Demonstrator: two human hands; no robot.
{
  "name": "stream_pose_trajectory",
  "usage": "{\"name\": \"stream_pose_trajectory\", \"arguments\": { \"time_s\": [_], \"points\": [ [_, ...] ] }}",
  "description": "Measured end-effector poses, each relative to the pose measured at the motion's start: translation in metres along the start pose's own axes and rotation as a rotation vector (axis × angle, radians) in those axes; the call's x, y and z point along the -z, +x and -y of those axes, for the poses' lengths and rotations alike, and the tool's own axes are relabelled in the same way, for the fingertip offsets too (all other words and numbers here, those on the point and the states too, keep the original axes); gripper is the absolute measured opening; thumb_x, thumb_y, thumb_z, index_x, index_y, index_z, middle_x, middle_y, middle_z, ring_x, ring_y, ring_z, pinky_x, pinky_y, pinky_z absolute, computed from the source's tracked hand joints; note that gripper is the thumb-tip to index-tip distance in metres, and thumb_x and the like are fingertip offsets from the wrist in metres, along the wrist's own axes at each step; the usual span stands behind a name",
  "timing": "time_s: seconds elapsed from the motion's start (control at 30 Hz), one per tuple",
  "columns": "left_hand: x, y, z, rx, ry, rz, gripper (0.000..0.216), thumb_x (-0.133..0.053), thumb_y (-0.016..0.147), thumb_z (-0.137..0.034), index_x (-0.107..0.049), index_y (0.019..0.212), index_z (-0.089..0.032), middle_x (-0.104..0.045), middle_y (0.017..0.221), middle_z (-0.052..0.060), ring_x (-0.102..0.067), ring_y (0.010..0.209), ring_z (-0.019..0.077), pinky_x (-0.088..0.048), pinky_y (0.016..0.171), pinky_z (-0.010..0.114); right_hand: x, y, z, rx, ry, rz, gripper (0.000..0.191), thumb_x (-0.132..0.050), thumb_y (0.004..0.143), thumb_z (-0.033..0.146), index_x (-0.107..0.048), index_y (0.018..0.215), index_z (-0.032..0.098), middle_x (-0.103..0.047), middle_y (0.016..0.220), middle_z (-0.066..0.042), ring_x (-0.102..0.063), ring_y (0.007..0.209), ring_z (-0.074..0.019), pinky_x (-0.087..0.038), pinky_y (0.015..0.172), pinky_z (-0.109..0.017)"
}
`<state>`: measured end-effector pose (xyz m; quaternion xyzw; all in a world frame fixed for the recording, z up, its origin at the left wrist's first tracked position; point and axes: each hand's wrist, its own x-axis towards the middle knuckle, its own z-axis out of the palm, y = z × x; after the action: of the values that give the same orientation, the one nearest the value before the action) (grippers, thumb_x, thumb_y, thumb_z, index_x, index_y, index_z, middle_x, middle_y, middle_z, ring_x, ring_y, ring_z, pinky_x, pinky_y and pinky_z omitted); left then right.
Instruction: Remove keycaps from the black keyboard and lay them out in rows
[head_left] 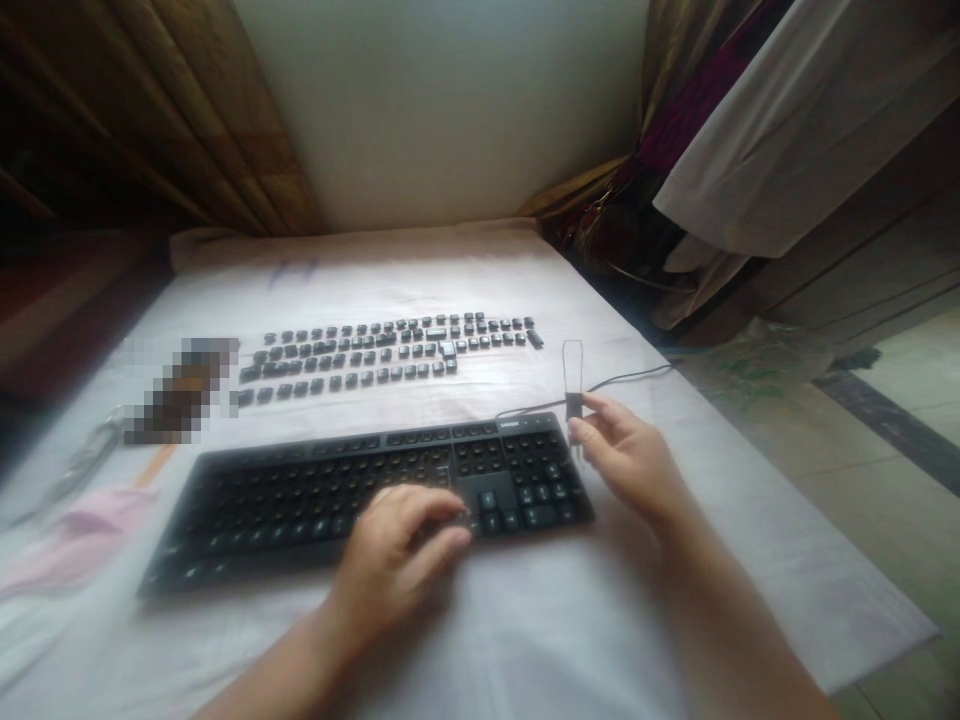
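A black keyboard (300,500) lies on the white cloth, with many key positions bare of caps and caps still on its lower rows and right side. My left hand (397,550) rests over its front edge, left of the arrow keys. Its thumb and index finger close in on a small spot there; what they pinch is too small to make out. My right hand (637,460) is closed around the dark handle of a wire keycap puller (573,385), its wire loop pointing up, just off the keyboard's right end.
Behind the keyboard, loose black keycaps (367,355) lie in several rows. A cable (630,376) runs off to the right edge. At left are a pixelated item (187,390), a pink cloth (82,530) and a shiny clear object (94,445). White fabric (780,130) hangs at right.
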<state>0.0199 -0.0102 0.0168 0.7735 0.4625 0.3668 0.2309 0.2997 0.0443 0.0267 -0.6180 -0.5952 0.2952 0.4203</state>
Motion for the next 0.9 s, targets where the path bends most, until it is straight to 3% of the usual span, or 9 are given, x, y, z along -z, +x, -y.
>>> {"name": "stream_pose_trajectory", "arguments": {
  "time_s": [0.13, 0.27, 0.43, 0.53, 0.63, 0.73, 0.8, 0.9],
  "points": [
    [-0.001, -0.001, 0.002, 0.015, -0.036, -0.023, 0.014, -0.063, 0.091, -0.034, -0.07, 0.095, -0.023, -0.074, 0.082, 0.002, -0.069, 0.073, 0.0162, -0.055, 0.069, 0.028, 0.024, 0.005, -0.016, -0.03, -0.273, 0.113, 0.026, -0.062, 0.084, 0.029, -0.075, 0.104, 0.019, -0.074, 0.067, -0.003, -0.068, 0.058, -0.0204, -0.052, 0.056, -0.031],
    [-0.002, -0.004, 0.005, 0.01, -0.056, -0.033, 0.013, -0.064, 0.09, -0.032, -0.069, 0.099, -0.024, -0.074, 0.084, 0.002, -0.069, 0.073, 0.0154, -0.055, 0.069, 0.028, 0.028, 0.002, -0.02, 0.057, -0.336, 0.203, 0.025, -0.065, 0.085, 0.026, -0.075, 0.107, 0.021, -0.075, 0.068, -0.002, -0.067, 0.057, -0.0185, -0.049, 0.053, -0.027],
    [-0.003, -0.003, 0.005, 0.009, -0.044, -0.038, 0.013, -0.063, 0.091, -0.03, -0.069, 0.101, -0.024, -0.075, 0.086, 0.002, -0.07, 0.075, 0.0158, -0.056, 0.07, 0.028, 0.027, 0.005, -0.019, -0.039, -0.501, 0.243, 0.026, -0.068, 0.082, 0.026, -0.074, 0.107, 0.019, -0.076, 0.07, -0.004, -0.071, 0.06, -0.022, -0.049, 0.052, -0.029],
    [-0.002, -0.003, 0.005, 0.021, -0.052, -0.024, 0.014, -0.062, 0.091, -0.03, -0.068, 0.102, -0.024, -0.076, 0.087, 0.002, -0.071, 0.077, 0.0159, -0.057, 0.07, 0.028, 0.03, 0.007, -0.024, -0.025, -0.587, 0.198, 0.024, -0.07, 0.081, 0.028, -0.076, 0.102, 0.019, -0.076, 0.069, -0.006, -0.071, 0.059, -0.0238, -0.048, 0.05, -0.03],
    [-0.002, -0.004, 0.005, 0.066, -0.07, 0.001, 0.015, -0.062, 0.091, -0.032, -0.068, 0.101, -0.023, -0.076, 0.087, 0.003, -0.072, 0.077, 0.0163, -0.057, 0.069, 0.028, 0.03, 0.007, -0.024, 0.081, -0.638, 0.035, 0.013, -0.07, 0.081, 0.027, -0.077, 0.09, 0.019, -0.076, 0.074, -0.008, -0.069, 0.059, -0.0235, -0.048, 0.052, -0.032],
    [-0.002, -0.004, 0.005, 0.087, -0.08, 0.016, 0.016, -0.063, 0.091, -0.035, -0.069, 0.099, -0.022, -0.075, 0.085, 0.003, -0.071, 0.076, 0.0167, -0.056, 0.068, 0.028, 0.017, 0.001, -0.009, 0.262, -0.544, -0.127, 0.012, -0.062, 0.088, 0.023, -0.074, 0.086, 0.02, -0.076, 0.085, -0.011, -0.069, 0.067, -0.0229, -0.053, 0.063, -0.035],
    [-0.001, -0.003, 0.004, 0.068, -0.069, 0.007, 0.017, -0.063, 0.091, -0.037, -0.069, 0.097, -0.022, -0.074, 0.082, 0.002, -0.071, 0.074, 0.0164, -0.056, 0.067, 0.028, 0.001, -0.006, 0.006, 0.474, -0.38, -0.098, 0.014, -0.058, 0.092, 0.023, -0.071, 0.089, 0.023, -0.075, 0.084, -0.008, -0.069, 0.072, -0.0214, -0.056, 0.068, -0.034],
    [0.0, -0.001, 0.004, 0.024, -0.033, -0.023, 0.019, -0.063, 0.092, -0.04, -0.069, 0.095, -0.023, -0.074, 0.078, 0.001, -0.07, 0.071, 0.0159, -0.055, 0.066, 0.027, -0.026, -0.018, 0.027, 0.719, -0.201, 0.06, 0.013, -0.059, 0.092, 0.018, -0.07, 0.095, 0.023, -0.073, 0.084, -0.006, -0.069, 0.072, -0.0181, -0.058, 0.065, -0.03]
  ]
}}
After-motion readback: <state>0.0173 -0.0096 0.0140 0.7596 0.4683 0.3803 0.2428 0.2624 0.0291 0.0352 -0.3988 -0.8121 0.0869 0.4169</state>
